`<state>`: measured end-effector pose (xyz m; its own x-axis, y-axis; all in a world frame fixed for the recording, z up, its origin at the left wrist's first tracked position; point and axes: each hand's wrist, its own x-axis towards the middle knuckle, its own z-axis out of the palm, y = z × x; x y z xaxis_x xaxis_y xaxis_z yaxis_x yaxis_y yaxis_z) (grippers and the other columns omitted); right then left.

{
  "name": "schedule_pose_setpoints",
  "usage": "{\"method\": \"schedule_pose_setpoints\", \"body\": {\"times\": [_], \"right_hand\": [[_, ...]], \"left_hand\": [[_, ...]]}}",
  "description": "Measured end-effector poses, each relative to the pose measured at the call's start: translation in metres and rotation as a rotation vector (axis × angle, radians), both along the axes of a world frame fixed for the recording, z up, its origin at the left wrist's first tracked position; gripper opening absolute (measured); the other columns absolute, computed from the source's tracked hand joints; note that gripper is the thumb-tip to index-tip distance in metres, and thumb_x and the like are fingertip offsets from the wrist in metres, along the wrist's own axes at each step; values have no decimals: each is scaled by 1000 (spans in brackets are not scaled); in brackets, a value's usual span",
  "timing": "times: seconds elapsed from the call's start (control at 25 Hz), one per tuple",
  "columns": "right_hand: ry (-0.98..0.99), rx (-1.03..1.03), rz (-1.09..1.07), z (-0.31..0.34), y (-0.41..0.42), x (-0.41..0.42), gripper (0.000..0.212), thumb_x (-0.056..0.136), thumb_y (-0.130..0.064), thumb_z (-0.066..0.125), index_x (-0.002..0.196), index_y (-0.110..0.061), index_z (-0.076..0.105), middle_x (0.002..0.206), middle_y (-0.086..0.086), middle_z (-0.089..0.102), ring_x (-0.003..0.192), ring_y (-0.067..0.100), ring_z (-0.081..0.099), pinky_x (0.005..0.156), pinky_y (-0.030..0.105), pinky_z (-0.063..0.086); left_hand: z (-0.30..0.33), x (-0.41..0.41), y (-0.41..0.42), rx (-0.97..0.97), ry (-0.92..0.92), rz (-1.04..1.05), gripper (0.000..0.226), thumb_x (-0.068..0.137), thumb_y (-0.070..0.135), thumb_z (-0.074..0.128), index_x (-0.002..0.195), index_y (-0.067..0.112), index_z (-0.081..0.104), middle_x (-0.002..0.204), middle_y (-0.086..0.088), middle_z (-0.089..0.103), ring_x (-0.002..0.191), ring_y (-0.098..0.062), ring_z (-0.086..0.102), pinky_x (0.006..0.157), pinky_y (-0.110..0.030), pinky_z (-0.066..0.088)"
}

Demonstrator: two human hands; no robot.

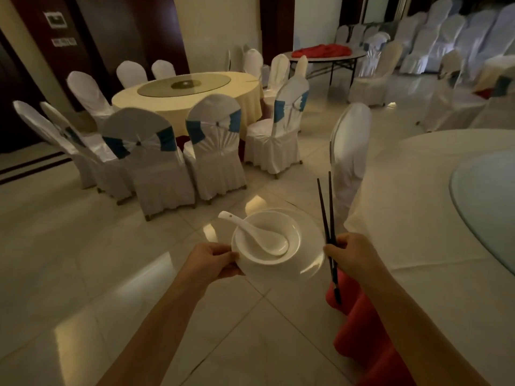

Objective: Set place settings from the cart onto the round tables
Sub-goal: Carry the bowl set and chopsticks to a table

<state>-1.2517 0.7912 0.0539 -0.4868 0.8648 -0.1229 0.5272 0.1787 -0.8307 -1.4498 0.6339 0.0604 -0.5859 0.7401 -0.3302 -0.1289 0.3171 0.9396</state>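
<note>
Left hand [209, 260]: grips the near-left rim of a white plate [309, 246], carried above the tiled floor.
Right hand [352, 253]: pinches two dark chopsticks [328, 232], tips pointing up.
On the plate: white bowl [281, 227] with a white soup spoon [256, 235] lying in it.
Right: round worktop [418, 224] in a cream cloth, just beside the plate.
Far: second round worktop [167, 103], ringed by covered chairs [217, 151].

open tiled floor [111, 260] ahead, covered chair [349, 151] beside table [418, 218]

dim warm room – glare patches on floor tiles [156, 263]; soft blur, edges bowed
</note>
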Motion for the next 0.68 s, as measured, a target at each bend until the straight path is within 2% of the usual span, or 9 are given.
{"method": "schedule_pose_setpoints", "body": {"times": [0.08, 0.16, 0.32, 0.56, 0.68], "right_hand": [[-11, -3, -32, -8, 36, -26, 4, 86, -9, 61, 85, -8, 64, 61, -5, 56, 55, 5, 52, 47, 13, 39], [-15, 2, -60, -15, 76, -49, 7, 86, -9, 61, 79, -10, 63, 58, -4, 56, 52, 6, 51, 43, 12, 37], [-1, 11, -100, -18, 172, -101, 8, 86, -10, 61, 78, -10, 62, 58, -1, 57, 52, 9, 52, 46, 17, 40], [1, -3, -105, -1, 313, -185, 10, 88, -11, 60, 91, -3, 64, 66, -1, 58, 61, 9, 54, 55, 19, 42], [-10, -24, -126, -3, 374, -224, 13, 88, -11, 60, 94, -1, 65, 67, -2, 57, 63, 8, 54, 58, 20, 43]], "left_hand": [[-9, -29, 41, -3, -16, -24, 17, 85, -3, 56, 83, 6, 70, 61, -5, 73, 57, -15, 70, 55, -18, 56], [-17, -57, 87, -5, -24, -53, 19, 85, -5, 55, 83, 6, 70, 60, -5, 73, 56, -14, 70, 54, -17, 55], [-20, -114, 189, 26, -18, -86, 20, 85, -6, 55, 82, 6, 71, 61, -4, 73, 56, -15, 70, 53, -17, 55], [-5, -196, 334, 30, -34, -88, 21, 85, -7, 54, 80, 7, 69, 57, -4, 72, 52, -14, 69, 52, -17, 56], [-6, -239, 403, 12, -35, -99, 18, 85, -7, 54, 85, 3, 69, 57, -4, 71, 52, -14, 69, 52, -18, 56]]}}
